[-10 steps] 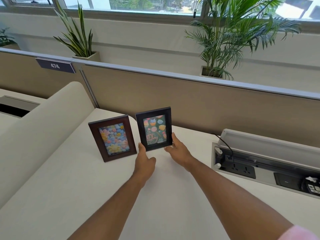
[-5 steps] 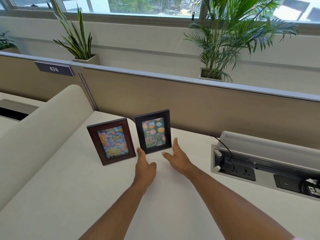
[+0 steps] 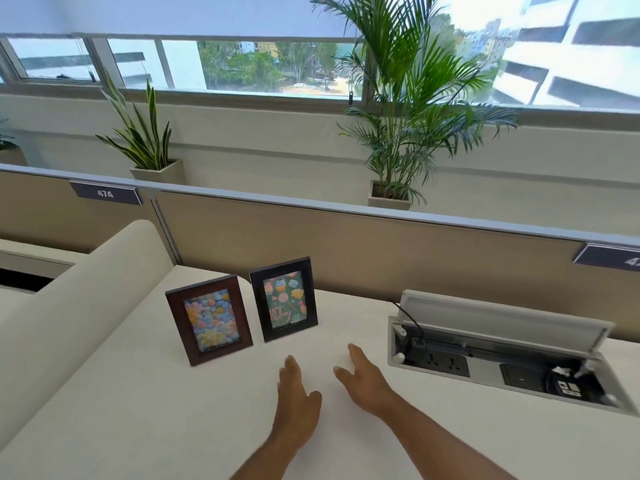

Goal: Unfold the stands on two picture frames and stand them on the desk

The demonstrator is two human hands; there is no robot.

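Two picture frames stand upright side by side on the white desk (image 3: 138, 427). The brown frame (image 3: 210, 319) on the left holds a picture of pastel flowers. The black frame (image 3: 283, 298) on the right holds a green birthday card. Their stands are hidden behind them. My left hand (image 3: 296, 398) and my right hand (image 3: 363, 381) hover low over the desk, a short way in front of the black frame. Both hands are open, fingers apart, touching neither frame.
An open cable box (image 3: 498, 355) with sockets and a raised lid is sunk into the desk at the right. A tan partition (image 3: 381, 251) runs behind the frames, and a curved cream divider (image 3: 62, 306) borders the left. Potted plants (image 3: 398, 133) stand beyond.
Both hands have let go of the black frame and drawn back toward me. The frame stays standing. The camera has tilted up, showing more window.
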